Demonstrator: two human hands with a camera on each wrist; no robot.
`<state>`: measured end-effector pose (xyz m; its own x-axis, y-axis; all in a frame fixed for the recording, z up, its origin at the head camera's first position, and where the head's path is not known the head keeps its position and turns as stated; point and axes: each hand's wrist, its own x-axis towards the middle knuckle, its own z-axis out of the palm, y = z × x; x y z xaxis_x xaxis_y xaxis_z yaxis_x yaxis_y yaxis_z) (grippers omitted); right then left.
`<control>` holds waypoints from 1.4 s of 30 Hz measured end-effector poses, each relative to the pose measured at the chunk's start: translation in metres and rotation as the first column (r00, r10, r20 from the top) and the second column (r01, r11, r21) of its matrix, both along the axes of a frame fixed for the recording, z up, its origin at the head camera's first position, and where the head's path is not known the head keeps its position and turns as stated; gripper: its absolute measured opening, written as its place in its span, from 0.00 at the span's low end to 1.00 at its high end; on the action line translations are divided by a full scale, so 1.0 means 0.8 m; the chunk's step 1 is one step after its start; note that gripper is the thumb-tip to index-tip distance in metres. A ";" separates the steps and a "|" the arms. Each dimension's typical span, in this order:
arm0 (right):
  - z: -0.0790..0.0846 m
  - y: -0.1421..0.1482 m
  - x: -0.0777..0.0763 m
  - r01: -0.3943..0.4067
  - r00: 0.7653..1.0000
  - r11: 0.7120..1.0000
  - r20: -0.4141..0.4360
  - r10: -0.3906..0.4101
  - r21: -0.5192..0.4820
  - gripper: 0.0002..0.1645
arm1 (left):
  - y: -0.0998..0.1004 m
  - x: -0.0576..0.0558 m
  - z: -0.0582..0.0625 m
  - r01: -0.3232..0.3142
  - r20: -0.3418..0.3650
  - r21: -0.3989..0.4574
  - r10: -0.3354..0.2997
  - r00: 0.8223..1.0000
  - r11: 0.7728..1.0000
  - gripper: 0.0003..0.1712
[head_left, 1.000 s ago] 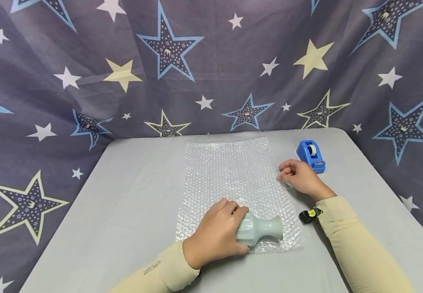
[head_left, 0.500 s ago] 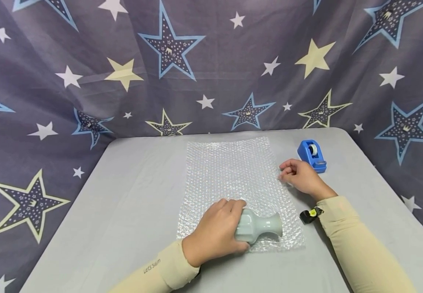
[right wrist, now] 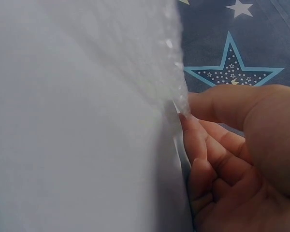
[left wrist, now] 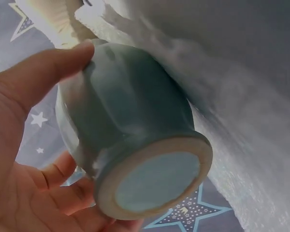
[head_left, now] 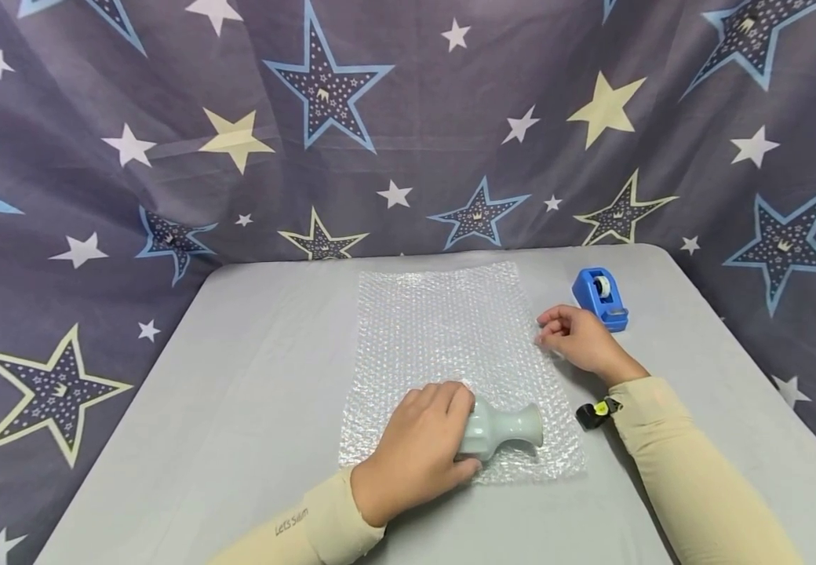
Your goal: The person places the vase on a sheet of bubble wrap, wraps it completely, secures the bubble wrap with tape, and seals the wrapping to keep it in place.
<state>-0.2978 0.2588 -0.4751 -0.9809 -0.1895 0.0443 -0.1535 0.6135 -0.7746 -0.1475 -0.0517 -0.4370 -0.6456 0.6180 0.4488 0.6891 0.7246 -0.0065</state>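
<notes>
A pale green ceramic vase (head_left: 498, 430) lies on its side over the near part of a bubble wrap sheet (head_left: 443, 322), its mouth pointing right. My left hand (head_left: 418, 451) grips the vase's body from the left. Seen from the left wrist, the thumb (left wrist: 63, 65) is on one side of the vase, the fingers wrap the other, and the round base faces the camera. At the sheet's right edge is my right hand (head_left: 579, 339). Its thumb and forefinger pinch the bubble wrap's edge (right wrist: 176, 72) in the right wrist view.
A blue tape dispenser (head_left: 601, 300) stands just beyond my right hand. The light grey table (head_left: 253, 369) extends to a star-patterned curtain (head_left: 408, 125) along the back and sides. A small black device with a yellow-green patch (head_left: 595, 413) sits by the right cuff.
My left hand has shifted slightly toward the far side of the table, and the vase has moved a little with it. The right hand has stayed at the sheet's edge.
</notes>
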 end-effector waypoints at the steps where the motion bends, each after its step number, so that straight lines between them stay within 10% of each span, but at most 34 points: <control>1: 0.000 -0.001 0.000 0.000 1.000 1.000 0.000 0.000 -0.002 0.18 | 0.000 0.001 0.001 0.002 -0.011 -0.002 -0.002 1.000 1.000 0.35; 13: -0.001 0.001 0.000 -0.005 1.000 1.000 -0.003 0.005 -0.017 0.18 | -0.003 0.028 -0.001 0.083 -0.138 -0.100 -0.097 0.986 0.992 0.27; 27: -0.001 0.000 0.000 -0.004 1.000 1.000 -0.011 0.004 -0.005 0.17 | -0.002 0.028 -0.005 0.099 -0.197 -0.072 -0.112 0.974 0.992 0.22; 37: 0.001 0.001 -0.001 -0.003 1.000 1.000 -0.004 0.003 0.000 0.18 | -0.001 0.034 -0.005 0.069 -0.091 -0.199 -0.089 0.992 0.977 0.56; 42: 0.001 0.001 0.000 0.001 1.000 1.000 0.015 -0.001 -0.007 0.18 | 0.002 0.028 -0.009 0.075 -0.180 -0.163 -0.104 0.978 0.984 0.37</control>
<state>-0.2976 0.2594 -0.4741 -0.9816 -0.1887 0.0310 -0.1416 0.6086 -0.7808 -0.1249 -0.0504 -0.4439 -0.4979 0.7409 0.4507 0.7269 0.6400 -0.2492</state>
